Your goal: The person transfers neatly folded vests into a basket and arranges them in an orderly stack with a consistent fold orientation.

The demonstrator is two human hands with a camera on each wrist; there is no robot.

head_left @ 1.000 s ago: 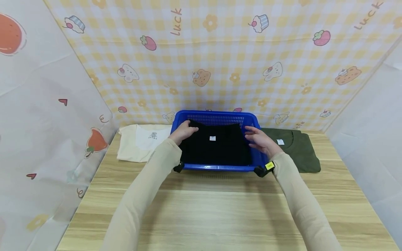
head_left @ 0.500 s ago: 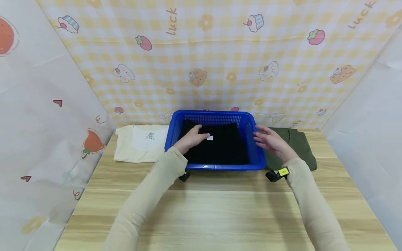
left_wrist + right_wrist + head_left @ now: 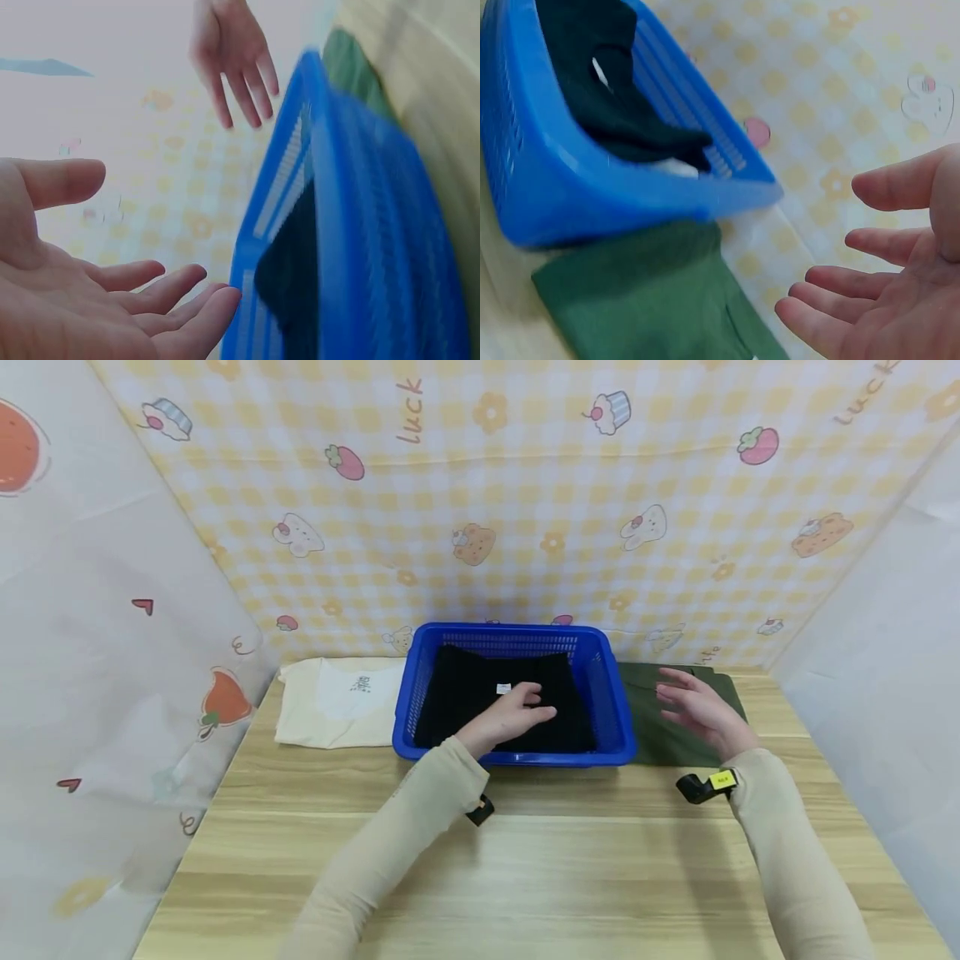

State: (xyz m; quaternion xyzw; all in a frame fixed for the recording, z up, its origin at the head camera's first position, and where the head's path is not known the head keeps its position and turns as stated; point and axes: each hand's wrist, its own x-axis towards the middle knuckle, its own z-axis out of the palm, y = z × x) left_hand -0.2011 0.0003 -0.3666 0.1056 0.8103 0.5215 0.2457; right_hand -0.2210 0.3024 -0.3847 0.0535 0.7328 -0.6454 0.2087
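Note:
A folded black garment (image 3: 465, 697) with a small white label lies in the blue plastic basket (image 3: 517, 759). Over the basket's front half is my left hand (image 3: 506, 717), holding nothing, fingers relaxed and thumb spread; the left wrist view shows it apart from the basket. My right hand (image 3: 701, 710) hovers above the folded dark green shirt (image 3: 647, 718) to the right of the basket. Its fingers are loosely extended with nothing between them, and in the right wrist view a gap separates them from the shirt (image 3: 652, 292).
A folded cream shirt (image 3: 303, 714) with a white printed part lies left of the basket, close to it. A checked cloth backdrop (image 3: 525, 527) hangs behind the wooden table (image 3: 570, 860). White sheets stand at both sides.
My left hand has moved right, from the basket's left side across the black garment. The right hand has moved right, away from the basket's right side and over the green shirt.

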